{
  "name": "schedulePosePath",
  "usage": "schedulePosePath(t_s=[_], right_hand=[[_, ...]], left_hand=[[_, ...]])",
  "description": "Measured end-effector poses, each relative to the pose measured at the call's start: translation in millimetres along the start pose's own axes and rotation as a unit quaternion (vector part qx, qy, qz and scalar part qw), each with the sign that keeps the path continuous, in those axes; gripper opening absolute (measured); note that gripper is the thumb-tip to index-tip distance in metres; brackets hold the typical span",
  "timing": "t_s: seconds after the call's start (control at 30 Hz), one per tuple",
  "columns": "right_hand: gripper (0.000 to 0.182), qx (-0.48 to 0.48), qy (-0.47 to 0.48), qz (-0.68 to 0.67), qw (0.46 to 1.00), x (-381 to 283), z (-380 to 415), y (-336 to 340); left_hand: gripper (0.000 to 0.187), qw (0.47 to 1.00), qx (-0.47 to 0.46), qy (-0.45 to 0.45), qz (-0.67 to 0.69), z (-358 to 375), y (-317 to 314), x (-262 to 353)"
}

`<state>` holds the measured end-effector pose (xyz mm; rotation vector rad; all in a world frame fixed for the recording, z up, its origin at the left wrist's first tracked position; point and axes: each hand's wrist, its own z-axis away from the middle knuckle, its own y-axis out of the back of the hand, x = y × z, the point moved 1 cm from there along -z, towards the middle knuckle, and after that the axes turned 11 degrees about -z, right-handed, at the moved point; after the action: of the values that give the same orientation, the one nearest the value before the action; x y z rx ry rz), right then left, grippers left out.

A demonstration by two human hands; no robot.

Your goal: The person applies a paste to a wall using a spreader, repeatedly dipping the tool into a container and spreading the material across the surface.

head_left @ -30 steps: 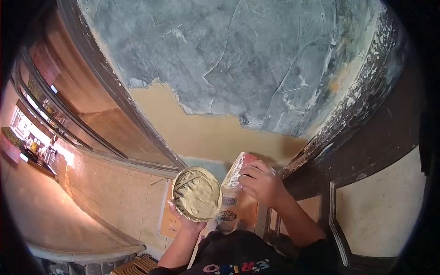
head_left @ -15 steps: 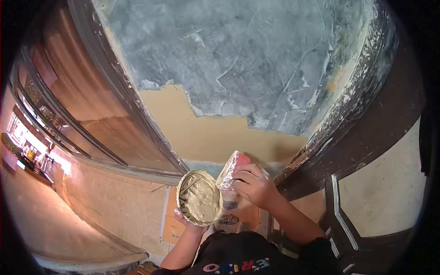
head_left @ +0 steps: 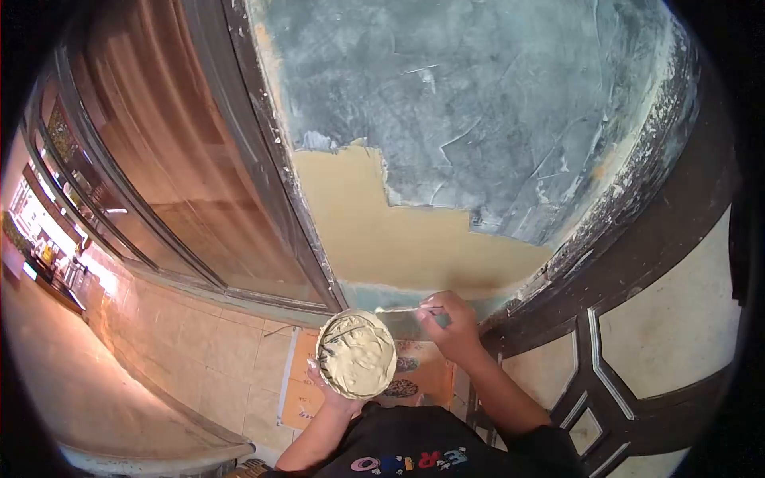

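My left hand (head_left: 333,395) is wrapped round the underside of a round bowl (head_left: 319,360), most of its fingers hidden beneath it. Thick cream putty (head_left: 358,358) fills the bowl, its surface ridged and smeared. My right hand (head_left: 448,323) grips a flat scraper (head_left: 396,309), seen nearly edge-on just past the bowl's right rim, with putty on its left end. Ahead stands a wall (head_left: 478,103) of grey-blue, rough finish. Its lower part carries a smooth beige putty layer (head_left: 414,243) with a stepped upper edge.
A dark window frame (head_left: 263,159) with brown curtains (head_left: 159,135) behind glass borders the wall on the left. To the right is a dark wooden door (head_left: 613,263) with pale panels. Orange printed sheeting (head_left: 303,382) lies on the tiled floor (head_left: 231,350) below.
My right hand has turned the scraper from showing its red, putty-smeared face to nearly edge-on. The bowl sits slightly further right in view, and the view has shifted left.
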<state>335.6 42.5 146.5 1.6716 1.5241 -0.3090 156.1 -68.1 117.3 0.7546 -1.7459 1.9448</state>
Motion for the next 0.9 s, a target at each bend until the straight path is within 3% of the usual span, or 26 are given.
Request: schedulePosePath(t_s=[0.03,0.07,0.1,0.17,0.2,0.3,0.43,0.5,0.53,0.63,0.67,0.73,0.77,0.83,0.9], right_hand=[[0.016,0.034,-0.128,-0.154,0.979,17,11,-10],[0.019,0.068,-0.251,-0.301,0.917,34,23,-20],[0.019,0.067,-0.252,-0.299,0.918,48,32,-27],[0.028,0.134,-0.39,-0.415,0.811,73,51,-38],[0.028,0.134,-0.391,-0.413,0.811,77,59,-41],[0.021,0.212,-0.559,-0.404,0.692,112,110,-55],[0.023,0.279,-0.61,-0.338,0.661,139,138,-72],[0.025,0.288,-0.55,-0.311,0.72,147,129,-80],[0.025,0.29,-0.549,-0.313,0.719,140,113,-83],[0.032,0.231,-0.385,-0.275,0.85,131,58,-86],[0.032,0.234,-0.382,-0.276,0.85,130,45,-83],[0.027,0.127,-0.271,-0.031,0.954,79,-9,-62],[0.027,0.129,-0.269,-0.029,0.954,69,-25,-55],[0.022,0.053,-0.141,0.073,0.986,51,-55,-45],[0.02,0.007,-0.113,0.12,0.986,27,-82,-33]], left_hand=[[0.089,0.999,0.008,0.028,0.041,3,11,-1],[0.089,0.999,0.008,0.028,0.043,5,18,0],[0.089,0.998,0.025,0.039,0.044,7,23,1],[0.087,0.995,0.049,0.061,0.059,10,39,-1],[0.087,0.995,0.048,0.062,0.061,13,47,-2],[0.086,0.993,0.071,0.075,0.061,19,64,1],[0.085,0.987,0.087,0.099,0.087,22,82,7],[0.085,0.989,0.089,0.1,0.067,22,84,14],[0.084,0.99,0.091,0.101,0.049,21,85,17],[0.083,0.991,0.093,0.094,0.031,17,89,23],[0.083,0.992,0.096,0.087,0.014,15,89,26],[0.082,0.988,0.107,0.099,0.042,11,94,30],[0.082,0.991,0.096,0.086,0.025,9,94,33],[0.083,0.992,0.088,0.082,0.023,5,95,38],[0.083,0.992,0.072,0.092,0.038,1,106,38]])
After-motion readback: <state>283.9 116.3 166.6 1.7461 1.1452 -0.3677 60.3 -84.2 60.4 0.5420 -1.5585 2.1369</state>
